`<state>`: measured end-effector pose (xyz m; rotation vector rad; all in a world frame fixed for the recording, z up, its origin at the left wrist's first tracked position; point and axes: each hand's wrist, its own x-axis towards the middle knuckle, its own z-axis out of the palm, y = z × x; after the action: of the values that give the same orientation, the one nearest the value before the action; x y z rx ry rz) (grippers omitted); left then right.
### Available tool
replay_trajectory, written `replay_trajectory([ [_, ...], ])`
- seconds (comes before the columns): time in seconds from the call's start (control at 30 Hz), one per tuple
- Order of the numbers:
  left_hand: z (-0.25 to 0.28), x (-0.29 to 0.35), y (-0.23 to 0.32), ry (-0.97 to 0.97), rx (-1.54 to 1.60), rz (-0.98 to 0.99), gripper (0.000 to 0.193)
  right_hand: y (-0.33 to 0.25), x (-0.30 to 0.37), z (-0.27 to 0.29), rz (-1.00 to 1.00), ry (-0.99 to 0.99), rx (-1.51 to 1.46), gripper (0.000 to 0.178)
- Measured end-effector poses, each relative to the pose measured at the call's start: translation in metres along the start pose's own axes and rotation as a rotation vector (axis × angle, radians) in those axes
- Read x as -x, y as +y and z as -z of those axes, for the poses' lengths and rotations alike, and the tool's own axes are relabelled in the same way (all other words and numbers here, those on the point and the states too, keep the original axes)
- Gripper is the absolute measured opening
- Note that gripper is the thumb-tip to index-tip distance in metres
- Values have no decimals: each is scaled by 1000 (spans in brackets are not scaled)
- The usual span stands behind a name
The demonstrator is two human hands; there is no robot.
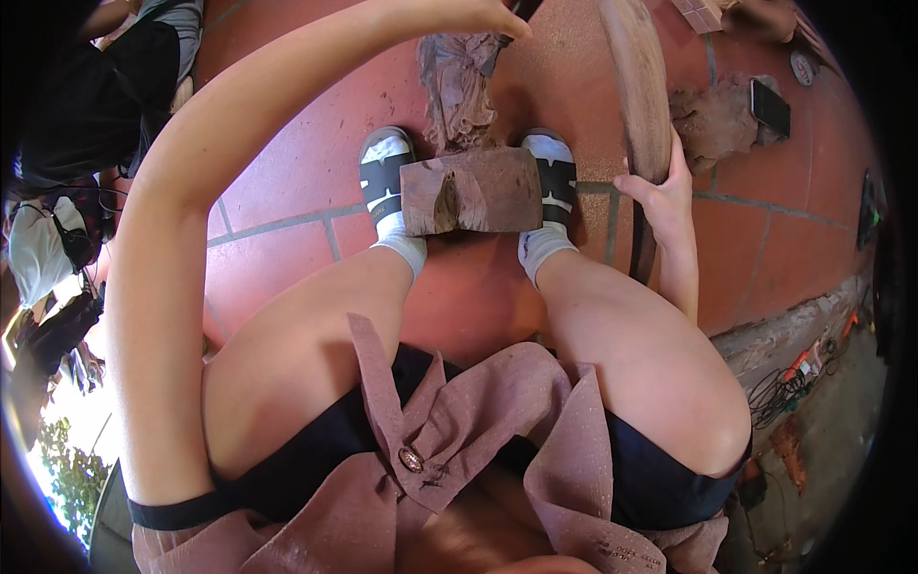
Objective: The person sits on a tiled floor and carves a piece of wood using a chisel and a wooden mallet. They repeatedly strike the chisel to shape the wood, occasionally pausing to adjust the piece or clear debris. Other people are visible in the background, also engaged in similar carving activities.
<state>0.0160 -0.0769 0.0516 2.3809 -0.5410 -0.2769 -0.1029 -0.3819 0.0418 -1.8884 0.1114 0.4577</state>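
A carved wooden figure [455, 91] stands between my feet, with a rough block-shaped wooden base [473, 191] at its near end. My left arm curves round the left side to the far end of the carving. There my left hand [492, 17] is partly cut off by the upper edge, its thumb against something dark that I cannot make out. On the right, my right hand [665, 196] is closed round the lower part of a long curved piece of wood [639, 91]. The wood's upper end runs out of view.
My sandalled feet [386, 182] flank the base on red floor tiles [277, 191]. To the right lie a brown wooden lump [712, 124] and a black phone-like thing [770, 108]. Cables and orange tools [798, 364] lie beyond a low ledge. Another person [81, 105] sits at the upper left.
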Motion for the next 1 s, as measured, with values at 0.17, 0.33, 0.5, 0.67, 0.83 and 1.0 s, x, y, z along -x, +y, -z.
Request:
replay_trajectory([
  [0.17, -13, -10, 6, -60, -97, -155, 41, 5, 7, 0, 19, 30, -9, 90],
  [0.33, -22, -16, 12, -165, -29, -231, 41, -5, 9, 0, 51, 95, -74, 85],
  [0.5, -44, -28, 12, -164, -89, -344, 49, 0, 5, 4, 169, 187, -107, 79],
  [0.67, -47, -38, 16, -259, -147, -275, 54, 4, 0, 3, 225, 260, -26, 80],
  [0.83, -58, -40, 4, -275, -225, -215, 52, 6, 2, -1, 141, 260, 409, 83],
  [1.0, -56, -35, 15, -261, -201, -255, 49, 30, 5, 0, 187, 363, 156, 85],
])
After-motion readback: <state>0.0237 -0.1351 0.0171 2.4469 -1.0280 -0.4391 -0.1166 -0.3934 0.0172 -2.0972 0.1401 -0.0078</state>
